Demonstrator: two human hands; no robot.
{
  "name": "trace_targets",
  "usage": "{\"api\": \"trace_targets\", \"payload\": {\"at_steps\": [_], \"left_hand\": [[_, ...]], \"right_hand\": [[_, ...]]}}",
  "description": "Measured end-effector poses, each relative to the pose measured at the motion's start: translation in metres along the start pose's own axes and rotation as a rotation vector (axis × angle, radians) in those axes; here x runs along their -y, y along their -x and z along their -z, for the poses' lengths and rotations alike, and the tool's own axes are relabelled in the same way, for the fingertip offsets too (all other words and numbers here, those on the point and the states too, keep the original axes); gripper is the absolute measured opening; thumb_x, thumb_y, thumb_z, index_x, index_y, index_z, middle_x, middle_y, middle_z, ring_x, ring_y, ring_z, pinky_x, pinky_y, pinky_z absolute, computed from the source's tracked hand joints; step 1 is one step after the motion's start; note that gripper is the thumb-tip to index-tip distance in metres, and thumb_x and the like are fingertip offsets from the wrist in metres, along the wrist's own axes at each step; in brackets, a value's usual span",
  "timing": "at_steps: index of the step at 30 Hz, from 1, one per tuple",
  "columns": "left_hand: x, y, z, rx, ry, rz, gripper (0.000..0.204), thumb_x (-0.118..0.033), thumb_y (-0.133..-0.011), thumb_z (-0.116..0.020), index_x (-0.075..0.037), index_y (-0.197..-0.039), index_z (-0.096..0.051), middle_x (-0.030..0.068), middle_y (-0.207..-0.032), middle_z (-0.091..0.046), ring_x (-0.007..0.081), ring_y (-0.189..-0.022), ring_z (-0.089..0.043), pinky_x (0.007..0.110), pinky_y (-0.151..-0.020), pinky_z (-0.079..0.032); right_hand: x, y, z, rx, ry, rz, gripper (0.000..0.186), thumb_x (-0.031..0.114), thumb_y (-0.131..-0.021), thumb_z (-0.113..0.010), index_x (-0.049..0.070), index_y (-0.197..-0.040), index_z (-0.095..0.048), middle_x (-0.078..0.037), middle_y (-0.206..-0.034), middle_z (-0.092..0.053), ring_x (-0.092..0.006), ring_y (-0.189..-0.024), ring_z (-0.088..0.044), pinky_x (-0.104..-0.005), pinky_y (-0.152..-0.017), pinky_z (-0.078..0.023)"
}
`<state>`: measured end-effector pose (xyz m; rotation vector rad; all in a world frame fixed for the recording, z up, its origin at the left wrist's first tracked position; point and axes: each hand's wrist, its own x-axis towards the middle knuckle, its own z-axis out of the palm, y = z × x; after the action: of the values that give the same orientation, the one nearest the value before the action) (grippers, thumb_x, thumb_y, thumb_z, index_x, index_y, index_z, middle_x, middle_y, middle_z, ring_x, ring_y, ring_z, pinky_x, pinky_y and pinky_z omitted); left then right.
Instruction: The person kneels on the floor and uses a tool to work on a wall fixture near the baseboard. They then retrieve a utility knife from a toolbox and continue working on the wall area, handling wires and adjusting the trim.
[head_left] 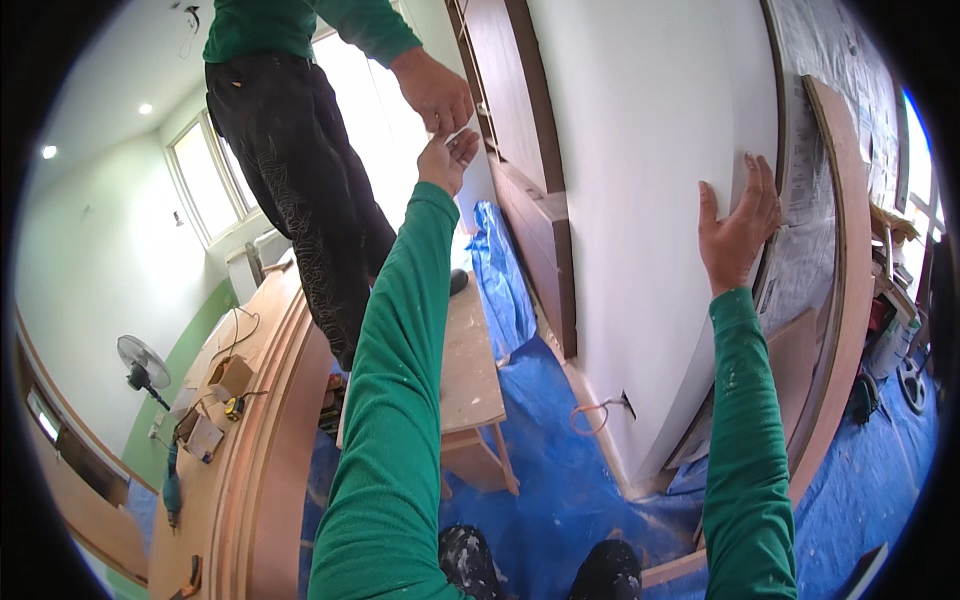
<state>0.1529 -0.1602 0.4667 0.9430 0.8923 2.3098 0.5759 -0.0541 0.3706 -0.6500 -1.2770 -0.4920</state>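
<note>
My left hand (447,163) is stretched up and forward, palm partly turned up and fingers loosely spread. It meets the lowered hand (436,92) of another person in a green sleeve. Anything small between the two hands is too hidden to make out. On the right, my right hand (738,222) lies against the white wall panel (650,200), close to its right edge, thumb and fingers apart, holding nothing. Both my forearms wear green sleeves. The other person, in dark trousers (290,170), stands ahead to the left, above a low wooden bench (470,375).
Stacked wooden boards (285,400) at left carry a tape measure (234,408), a small box (230,376) and a drill (173,490). A fan (143,366) stands beyond. Blue sheeting (560,430) covers the floor. A cable (590,418) pokes from the wall; a curved board (845,250) leans right.
</note>
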Motion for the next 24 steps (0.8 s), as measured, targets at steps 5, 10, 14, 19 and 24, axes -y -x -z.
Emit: {"api": "trace_targets", "payload": {"at_steps": [5, 10, 14, 19, 24], "left_hand": [[-0.001, -0.010, 0.015, 0.066, -0.014, -0.087, 0.033, -0.026, -0.106, -0.054, 0.002, -0.123, -0.053, 0.0129, -0.106, -0.065, 0.0236, -0.099, -0.066, 0.035, -0.084, -0.055], [-0.005, -0.007, 0.024, 0.097, 0.020, -0.050, 0.021, -0.014, -0.104, -0.051, 0.003, -0.114, -0.059, 0.0138, -0.102, -0.067, 0.0248, -0.096, -0.067, 0.035, -0.082, -0.057], [-0.002, 0.002, 0.020, 0.097, 0.010, -0.024, 0.020, -0.010, -0.105, -0.047, 0.003, -0.113, -0.059, 0.0141, -0.104, -0.067, 0.0248, -0.096, -0.068, 0.035, -0.083, -0.058], [0.009, 0.021, 0.017, 0.152, 0.006, 0.001, 0.018, -0.012, -0.105, -0.050, 0.002, -0.112, -0.059, 0.0138, -0.103, -0.068, 0.0241, -0.094, -0.069, 0.033, -0.083, -0.059], [0.023, 0.048, -0.001, 0.249, -0.168, 0.002, 0.017, -0.014, -0.104, -0.054, 0.001, -0.107, -0.061, 0.0127, -0.099, -0.070, 0.0224, -0.091, -0.069, 0.034, -0.083, -0.059]], "right_hand": [[-0.001, 0.005, -0.001, 0.000, -0.009, -0.016, 0.068, 0.037, -0.094, -0.068, 0.015, -0.150, -0.037, -0.014, -0.150, -0.041, -0.0323, -0.142, -0.036, -0.0608, -0.116, -0.025], [0.000, 0.004, 0.005, 0.001, -0.043, -0.049, 0.066, 0.034, -0.091, -0.070, 0.016, -0.148, -0.042, -0.014, -0.149, -0.041, -0.0318, -0.142, -0.036, -0.0588, -0.118, -0.022], [-0.002, 0.004, 0.006, -0.003, -0.042, -0.054, 0.065, 0.035, -0.092, -0.070, 0.017, -0.147, -0.042, -0.013, -0.149, -0.041, -0.0313, -0.141, -0.037, -0.0610, -0.118, -0.023], [-0.002, 0.007, 0.003, -0.004, 0.010, -0.050, 0.066, 0.037, -0.092, -0.068, 0.017, -0.149, -0.041, -0.013, -0.150, -0.041, -0.0322, -0.141, -0.037, -0.0646, -0.116, -0.024], [-0.001, 0.006, 0.006, 0.035, 0.041, -0.069, 0.067, 0.037, -0.092, -0.067, 0.016, -0.149, -0.040, -0.014, -0.153, -0.038, -0.0339, -0.142, -0.036, -0.0658, -0.116, -0.024]]}}
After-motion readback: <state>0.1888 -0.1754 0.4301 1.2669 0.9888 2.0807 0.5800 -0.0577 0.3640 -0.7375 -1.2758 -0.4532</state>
